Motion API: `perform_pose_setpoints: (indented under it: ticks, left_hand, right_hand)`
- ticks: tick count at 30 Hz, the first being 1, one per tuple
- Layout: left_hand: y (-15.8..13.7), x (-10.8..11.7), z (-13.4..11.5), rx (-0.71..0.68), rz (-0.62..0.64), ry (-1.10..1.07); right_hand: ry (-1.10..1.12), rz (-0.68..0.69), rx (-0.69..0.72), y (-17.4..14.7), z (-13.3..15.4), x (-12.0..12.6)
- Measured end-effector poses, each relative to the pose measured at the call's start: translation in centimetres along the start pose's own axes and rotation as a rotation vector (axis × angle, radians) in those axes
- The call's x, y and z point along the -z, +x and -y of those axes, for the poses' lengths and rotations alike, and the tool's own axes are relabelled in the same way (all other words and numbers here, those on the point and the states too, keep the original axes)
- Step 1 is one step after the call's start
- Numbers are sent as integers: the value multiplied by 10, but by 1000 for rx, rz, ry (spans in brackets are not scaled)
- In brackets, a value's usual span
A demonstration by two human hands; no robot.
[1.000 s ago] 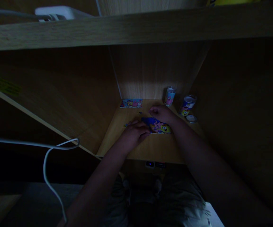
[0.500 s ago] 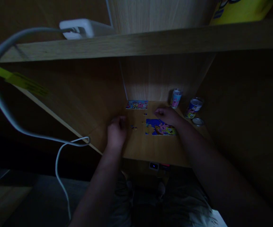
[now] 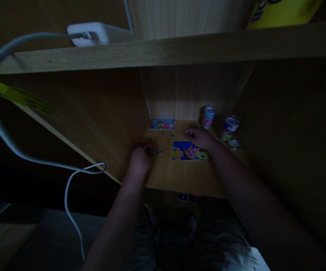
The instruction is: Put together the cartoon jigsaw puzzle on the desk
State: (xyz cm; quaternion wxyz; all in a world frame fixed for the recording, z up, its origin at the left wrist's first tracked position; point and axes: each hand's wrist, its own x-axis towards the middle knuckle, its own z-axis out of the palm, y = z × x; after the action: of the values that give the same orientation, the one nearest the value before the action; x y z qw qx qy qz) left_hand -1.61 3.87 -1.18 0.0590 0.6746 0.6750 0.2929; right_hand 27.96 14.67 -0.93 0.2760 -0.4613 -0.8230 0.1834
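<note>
A cartoon jigsaw puzzle, mostly joined, lies flat on the wooden surface, with ragged gaps at its left side. My right hand rests along its upper edge, fingers curled together; whatever they hold, if anything, is hidden. Left of the puzzle, my left hand is low over the surface with fingers partly bent and apart, beside some loose puzzle pieces. Another loose piece lies above the puzzle's left corner. At the back sits a small cartoon picture card.
Two cartoon-printed cans, one pink and blue and one dark blue, stand at the right, near a round lid. A shelf edge crosses above, carrying a white adapter. Its cable hangs at the left.
My left hand has shifted slightly right, its fingers closer to the loose pieces. My right hand stays by the puzzle's upper edge. The whole view has moved a little.
</note>
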Motion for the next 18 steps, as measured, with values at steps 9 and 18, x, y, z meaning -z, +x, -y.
perform_pose_setpoints:
  ticks: [9,18]
  left_hand:
    - [1,-2,-5,-83,0,-1]
    - [1,-8,-10,-147,-31,-78]
  right_hand:
    - [-55,-25,9,-1,-10,-3]
    - [-55,-10,215,5,-1,-7]
